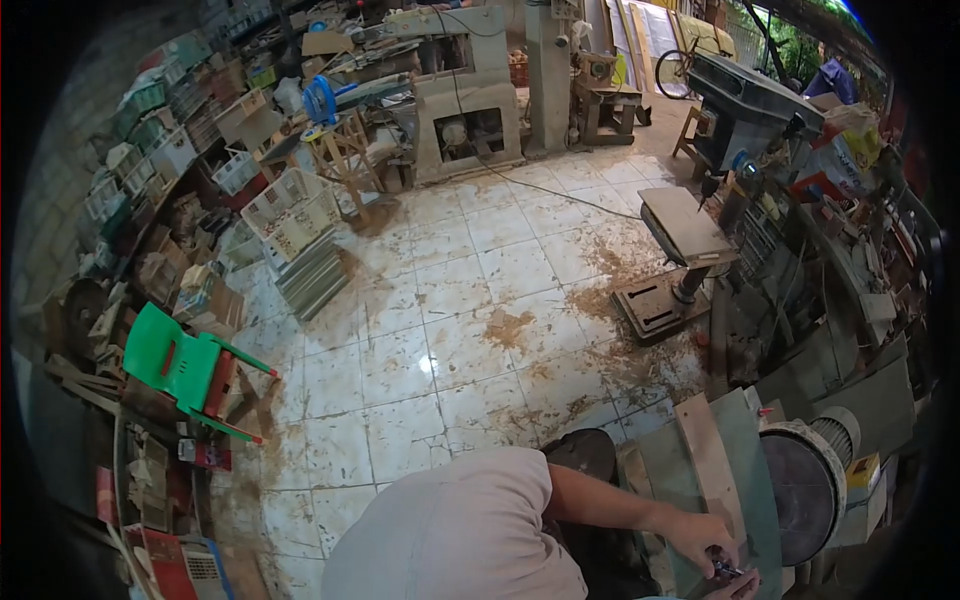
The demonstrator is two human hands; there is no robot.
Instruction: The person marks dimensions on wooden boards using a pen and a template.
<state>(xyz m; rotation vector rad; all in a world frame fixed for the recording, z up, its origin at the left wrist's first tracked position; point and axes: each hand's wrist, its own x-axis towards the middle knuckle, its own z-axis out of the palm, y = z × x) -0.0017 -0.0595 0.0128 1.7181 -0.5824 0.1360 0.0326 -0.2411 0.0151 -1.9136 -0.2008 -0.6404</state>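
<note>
My left hand (pixel 700 538) reaches in from a pale short sleeve at the lower right. Its fingers are closed round a small dark and shiny metal piece (pixel 724 569), whose kind I cannot make out. My right hand (pixel 738 587) is partly cut off by the bottom edge, its fingertips pinched at the near end of the same piece. Both hands are over a grey-green board (pixel 745 450) with a wooden strip (pixel 708 465) lying along it. Just beyond stands a round dark disc (pixel 803 495) in a pale rim, with a motor-like cylinder (pixel 838 432) behind.
A drill press (pixel 690 225) stands on the tiled floor (pixel 440 300), amid wood shavings. To the left are a green plastic chair (pixel 170 350), a white crate (pixel 290 210) and stacked boards (pixel 312 278). A cable (pixel 560 193) crosses the floor.
</note>
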